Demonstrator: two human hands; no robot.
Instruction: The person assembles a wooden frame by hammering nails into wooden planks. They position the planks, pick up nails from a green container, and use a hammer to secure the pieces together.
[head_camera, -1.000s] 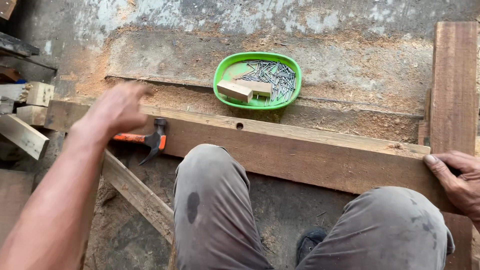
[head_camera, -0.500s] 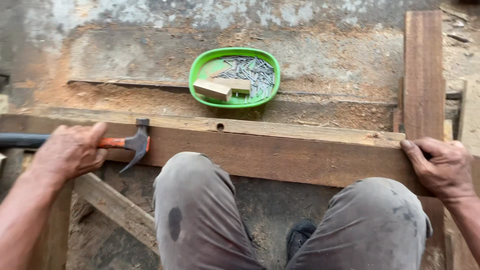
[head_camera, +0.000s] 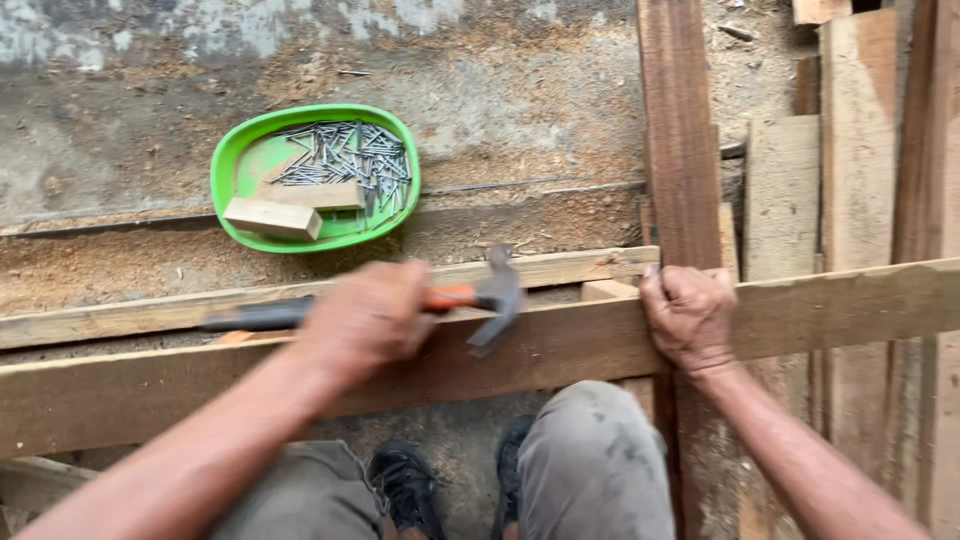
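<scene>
A single head-worn camera looks steeply down from above the person's own arms and knees, close to the work. The left hand lies left of centre and the right hand right of centre, with ground beyond them filling the upper frame. With only this view, no second one overlaps.

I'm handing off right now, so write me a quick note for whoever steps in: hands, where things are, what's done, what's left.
Left hand: gripping the hammer, head over the long plank.
Right hand: pressing the long plank where it meets the upright board.
Green tray beyond the plank holds nails and two wood blocks.
Done: plank laid across the upright board and held steady.
Left: no nail visible at the joint; fastening looks not yet done.
</scene>
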